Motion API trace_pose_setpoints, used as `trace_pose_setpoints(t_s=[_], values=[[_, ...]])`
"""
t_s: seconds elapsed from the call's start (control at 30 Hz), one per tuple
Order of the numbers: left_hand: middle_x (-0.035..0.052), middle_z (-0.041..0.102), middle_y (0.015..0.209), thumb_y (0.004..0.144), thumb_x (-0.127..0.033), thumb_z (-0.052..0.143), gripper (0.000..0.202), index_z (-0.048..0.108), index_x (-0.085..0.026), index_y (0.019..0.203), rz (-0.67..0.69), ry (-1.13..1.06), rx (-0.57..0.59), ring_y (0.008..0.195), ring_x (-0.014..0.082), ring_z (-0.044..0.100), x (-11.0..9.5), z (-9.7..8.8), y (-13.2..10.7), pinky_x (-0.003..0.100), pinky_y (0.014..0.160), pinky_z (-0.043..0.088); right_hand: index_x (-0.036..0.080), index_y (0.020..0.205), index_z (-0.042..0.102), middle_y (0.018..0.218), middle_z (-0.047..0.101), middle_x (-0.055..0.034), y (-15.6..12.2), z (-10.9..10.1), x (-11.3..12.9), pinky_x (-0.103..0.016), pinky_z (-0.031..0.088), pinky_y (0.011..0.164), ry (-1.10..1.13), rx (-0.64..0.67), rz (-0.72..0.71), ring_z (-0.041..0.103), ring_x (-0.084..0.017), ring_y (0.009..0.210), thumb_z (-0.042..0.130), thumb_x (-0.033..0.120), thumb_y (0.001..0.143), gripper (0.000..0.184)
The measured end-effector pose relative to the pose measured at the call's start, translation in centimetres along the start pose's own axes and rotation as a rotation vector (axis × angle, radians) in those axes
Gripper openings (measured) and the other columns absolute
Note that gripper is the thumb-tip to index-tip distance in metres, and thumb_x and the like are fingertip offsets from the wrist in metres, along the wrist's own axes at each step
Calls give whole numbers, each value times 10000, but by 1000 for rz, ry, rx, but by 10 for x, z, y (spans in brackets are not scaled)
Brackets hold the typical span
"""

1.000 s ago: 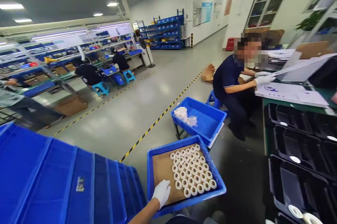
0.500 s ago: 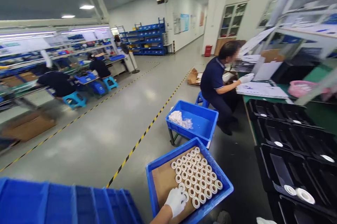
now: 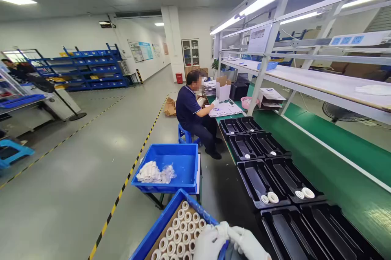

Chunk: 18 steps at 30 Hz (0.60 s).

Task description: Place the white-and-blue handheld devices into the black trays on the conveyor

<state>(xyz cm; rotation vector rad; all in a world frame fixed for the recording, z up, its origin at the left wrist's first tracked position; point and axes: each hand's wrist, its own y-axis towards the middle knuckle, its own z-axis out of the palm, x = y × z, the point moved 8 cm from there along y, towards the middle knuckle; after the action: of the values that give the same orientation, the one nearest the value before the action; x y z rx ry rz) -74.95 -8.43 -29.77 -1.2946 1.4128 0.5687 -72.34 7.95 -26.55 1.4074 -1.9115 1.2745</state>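
Both hands wear white gloves and meet at the bottom middle, over the right side of the blue bin (image 3: 150,239). My left hand (image 3: 208,243) is closed, with what looks like a white ring (image 3: 224,228) at its fingertips. My right hand (image 3: 249,244) comes in from the right, its fingers bent together against the left ones; white glove hides what they grip. In the bin, several thick white rings (image 3: 177,236) stand in rows on brown cardboard. Black trays (image 3: 284,227) line the bench on the right; white rings (image 3: 273,197) lie in some, while the nearest trays show none.
A second blue bin (image 3: 183,166) on a stand holds a white heap and clear plastic. Beyond it a co-worker (image 3: 191,105) sits on a blue stool, gloved hand on flat printed cartons (image 3: 226,109). A shelf frame (image 3: 259,84) rises over the green bench (image 3: 308,154).
The view has swung right towards the bench. My left hand has moved from among the rings in the bin to its right side, and my right hand has come to meet it.
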Motion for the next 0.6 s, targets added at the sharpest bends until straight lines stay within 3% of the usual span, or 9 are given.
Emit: trace_pose_setpoints(t_s=[0.13,0.2,0.27,0.37,0.43,0.5,0.6], values=[[113,728,1090,857,-398,548,290,805,-265,875,162,112,30,1118,314,632,-81,36,71,475,1113,471,223,853,739,769,720,-61,53,-77,24,-404,576,755,71,-42,-67,673,-261,744,540,694,770,518],[107,729,1079,865,-410,548,304,804,-257,924,189,74,40,1114,307,621,-112,54,112,468,1122,458,220,878,757,882,771,-86,85,-129,36,-414,582,856,76,-74,-125,715,-298,883,554,651,752,492],[91,729,1033,867,-447,549,386,792,-244,1088,185,-67,47,1047,285,629,-132,73,154,441,1079,482,219,869,770,1000,791,-106,123,-190,45,-401,553,964,39,-155,-162,717,-315,1031,520,605,785,468],[71,714,903,815,-567,608,687,671,-155,1361,97,-374,42,898,254,629,-133,101,213,405,972,517,215,870,785,1026,789,-131,182,-284,45,-412,512,1009,-110,-327,-133,694,-322,1109,449,531,877,461],[60,692,805,740,-663,687,852,642,-102,1379,27,-526,47,794,234,610,-121,117,246,398,870,523,211,821,773,949,780,-138,218,-328,40,-419,501,981,-238,-409,-87,692,-321,1072,451,475,903,424],[49,676,746,639,-749,769,964,650,-100,1342,-40,-635,61,692,204,579,-107,131,273,375,737,494,199,721,728,884,759,-144,248,-351,33,-421,487,958,-361,-444,-59,691,-318,1014,496,376,889,337],[32,654,716,448,-839,839,1150,630,-101,1305,-140,-793,-6,585,147,517,-91,139,302,310,596,385,164,691,695,891,747,-203,275,-353,21,-476,462,981,-489,-449,-37,700,-344,975,492,207,863,270]])
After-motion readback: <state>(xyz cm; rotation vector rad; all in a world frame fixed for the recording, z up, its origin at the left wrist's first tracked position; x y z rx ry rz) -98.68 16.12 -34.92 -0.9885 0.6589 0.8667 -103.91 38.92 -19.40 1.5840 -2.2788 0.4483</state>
